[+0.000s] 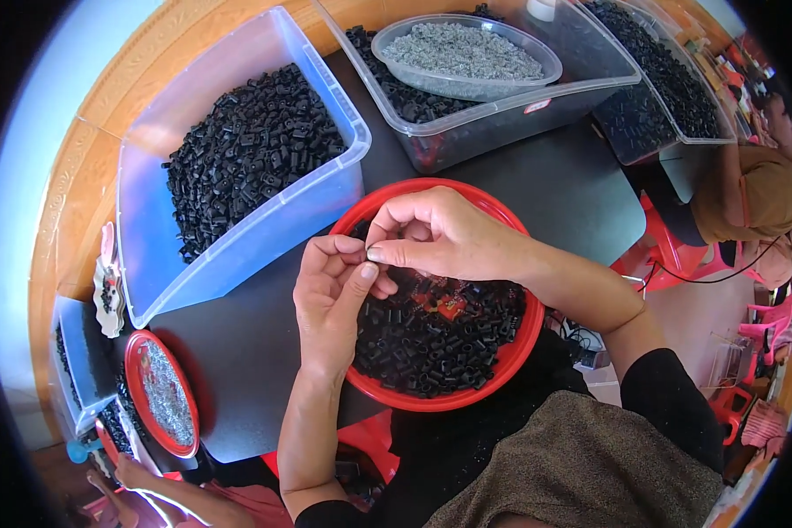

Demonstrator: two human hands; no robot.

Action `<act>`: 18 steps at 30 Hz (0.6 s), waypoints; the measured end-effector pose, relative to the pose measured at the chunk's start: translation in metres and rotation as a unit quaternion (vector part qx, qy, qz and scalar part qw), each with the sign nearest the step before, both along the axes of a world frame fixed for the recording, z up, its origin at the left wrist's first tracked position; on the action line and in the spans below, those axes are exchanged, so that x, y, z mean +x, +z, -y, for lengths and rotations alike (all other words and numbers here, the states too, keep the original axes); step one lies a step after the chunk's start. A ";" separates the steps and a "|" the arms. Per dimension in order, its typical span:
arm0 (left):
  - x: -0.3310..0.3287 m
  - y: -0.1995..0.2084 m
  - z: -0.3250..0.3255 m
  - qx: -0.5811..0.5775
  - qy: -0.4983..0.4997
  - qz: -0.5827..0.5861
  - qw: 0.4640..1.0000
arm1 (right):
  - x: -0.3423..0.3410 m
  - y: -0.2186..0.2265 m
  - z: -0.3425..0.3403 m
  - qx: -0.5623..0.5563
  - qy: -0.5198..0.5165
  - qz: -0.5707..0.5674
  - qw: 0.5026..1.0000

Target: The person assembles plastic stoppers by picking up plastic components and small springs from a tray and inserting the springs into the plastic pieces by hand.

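Observation:
My left hand (327, 299) and my right hand (440, 232) meet above the near side of a red round basin (531, 330). Both are closed in a pinch, thumbs against fingers, with the fingertips nearly touching. Whatever is between them is too small and too covered by the fingers to make out. Below, small black tubular plastic pieces (444, 352) fill the basin. Among them, close to my fingers, a bit of the basin's red patterned bottom (450, 306) shows through.
A clear blue-tinted bin (141, 255) of black parts (246, 154) stands at the left. Behind the basin, another bin (510, 123) carries an oval tub (380, 55) of small silvery pieces (466, 51). A red plate (132, 370) of silvery pieces lies at lower left, near another person's arm (172, 497).

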State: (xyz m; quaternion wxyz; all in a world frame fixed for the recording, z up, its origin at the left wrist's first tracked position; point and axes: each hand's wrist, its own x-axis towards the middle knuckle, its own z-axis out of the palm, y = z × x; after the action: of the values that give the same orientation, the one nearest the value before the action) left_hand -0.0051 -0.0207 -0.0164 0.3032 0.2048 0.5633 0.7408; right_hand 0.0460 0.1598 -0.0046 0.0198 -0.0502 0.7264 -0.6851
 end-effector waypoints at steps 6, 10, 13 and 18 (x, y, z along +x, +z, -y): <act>0.002 0.000 -0.003 -0.010 0.019 -0.015 1.000 | 0.001 0.002 -0.004 -0.038 0.001 0.073 0.997; 0.005 0.001 -0.004 -0.041 0.011 -0.051 0.998 | 0.001 0.008 -0.006 -0.080 0.021 0.118 0.990; 0.009 0.007 -0.006 -0.071 0.009 -0.062 0.996 | 0.001 0.006 -0.007 -0.102 0.026 0.135 0.985; 0.007 0.002 -0.005 -0.084 0.013 -0.088 0.992 | -0.001 0.001 -0.007 -0.102 0.025 0.106 0.989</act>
State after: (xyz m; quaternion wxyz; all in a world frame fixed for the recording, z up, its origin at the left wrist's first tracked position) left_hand 0.0021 -0.0161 -0.0144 0.2584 0.2357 0.6506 0.6740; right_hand 0.0449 0.1664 -0.0034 0.1091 0.0027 0.6449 -0.7564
